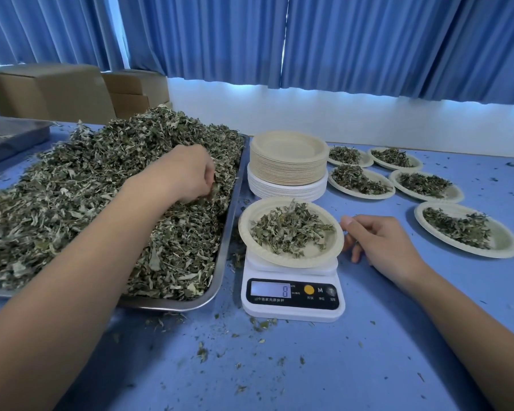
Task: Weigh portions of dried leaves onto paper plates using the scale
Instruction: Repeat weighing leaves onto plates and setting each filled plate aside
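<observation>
A white kitchen scale [291, 304] stands at the middle of the blue table, its display reading 8. On it sits a paper plate [336, 241] holding a small heap of dried leaves [291, 229]. My right hand [380, 244] rests just right of that plate, thumb at its rim and fingers loosely curled. My left hand [187, 173] reaches into the big pile of dried leaves [72, 203] on a steel tray [220, 280], fingers curled down into the leaves.
A stack of empty paper plates [288, 164] stands behind the scale. Several filled plates [466, 229] lie to the right. Cardboard boxes [51, 90] and another metal tray [12, 134] sit at the far left. Leaf crumbs litter the table.
</observation>
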A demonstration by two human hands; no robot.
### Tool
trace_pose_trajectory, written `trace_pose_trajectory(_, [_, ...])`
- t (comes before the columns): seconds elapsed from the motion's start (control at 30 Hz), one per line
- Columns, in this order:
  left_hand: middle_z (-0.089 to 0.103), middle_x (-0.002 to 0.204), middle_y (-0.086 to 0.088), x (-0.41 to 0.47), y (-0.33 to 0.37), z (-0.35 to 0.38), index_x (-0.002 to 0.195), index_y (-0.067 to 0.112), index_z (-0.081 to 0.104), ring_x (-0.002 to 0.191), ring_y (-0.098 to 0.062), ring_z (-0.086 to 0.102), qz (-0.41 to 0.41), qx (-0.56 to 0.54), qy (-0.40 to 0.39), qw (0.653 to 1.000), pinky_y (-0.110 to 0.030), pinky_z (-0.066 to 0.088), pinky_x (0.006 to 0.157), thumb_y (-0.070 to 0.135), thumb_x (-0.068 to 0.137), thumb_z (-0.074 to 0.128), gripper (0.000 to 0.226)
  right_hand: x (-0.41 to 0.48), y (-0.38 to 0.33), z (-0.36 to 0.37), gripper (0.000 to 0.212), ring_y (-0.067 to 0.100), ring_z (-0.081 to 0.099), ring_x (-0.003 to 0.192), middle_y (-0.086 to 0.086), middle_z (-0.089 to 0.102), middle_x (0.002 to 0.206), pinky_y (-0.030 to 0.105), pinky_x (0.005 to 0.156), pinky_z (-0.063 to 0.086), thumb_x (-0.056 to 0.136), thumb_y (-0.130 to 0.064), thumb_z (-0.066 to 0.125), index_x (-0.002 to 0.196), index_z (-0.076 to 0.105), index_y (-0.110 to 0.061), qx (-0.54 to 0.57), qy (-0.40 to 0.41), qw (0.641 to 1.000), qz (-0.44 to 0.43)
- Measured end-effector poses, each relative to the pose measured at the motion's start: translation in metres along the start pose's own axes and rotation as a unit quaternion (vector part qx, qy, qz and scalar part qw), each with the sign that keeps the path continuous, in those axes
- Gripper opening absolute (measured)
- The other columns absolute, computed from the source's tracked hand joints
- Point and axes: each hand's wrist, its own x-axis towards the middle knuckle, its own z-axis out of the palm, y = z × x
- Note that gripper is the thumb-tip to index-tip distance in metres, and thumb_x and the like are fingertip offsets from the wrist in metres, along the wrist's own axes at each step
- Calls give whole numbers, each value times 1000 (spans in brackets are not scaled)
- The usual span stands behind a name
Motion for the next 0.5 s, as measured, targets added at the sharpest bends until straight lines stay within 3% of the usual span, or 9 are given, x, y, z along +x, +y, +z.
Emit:
trace_pose_trajectory(0.13, [69,87,1,0,-12,17,73,18,75,87,-22,66,-51,36,-100,993,-40,56,84,10,84,79,15,-1,-3,0,45,16,58,47,3,70,64,11,50,42,103,-38,57,61,70,-27,-2,0,1000,0])
trace_pose_trajectory(0.2, [68,86,1,-1,-12,18,70,20,76,92,-24,65,-55,42,-113,991,-43,55,92,12,81,82,15,-2,-3,0,46,15,58,46,3,69,63,11,50,42,103,-38,57,60,70,-28,-3,0,1000,1])
trace_pose_trajectory(0.33, [67,90,2,-1,-11,16,80,21,75,87,-22,63,-45,33,-109,992,-38,52,84,15,79,85,12,-1,-2,0,46,15,58,47,2,69,62,13,53,43,103,-39,57,60,69,-27,-10,-2,1000,2])
trace_pose_trajectory(0.43, [65,90,3,-2,-6,10,93,24,71,78,-18,63,-33,16,-46,998,-36,54,74,17,82,82,17,-1,-2,0,45,16,59,48,1,69,63,16,55,43,102,-41,57,62,69,-25,-15,-4,1000,4])
trace_pose_trajectory(0.5, [66,88,4,-3,3,4,88,26,70,78,-16,63,-2,-2,27,1000,-40,57,78,16,87,77,11,-1,-2,0,45,16,58,48,1,68,62,16,55,44,103,-41,57,62,69,-26,-15,-4,1000,4])
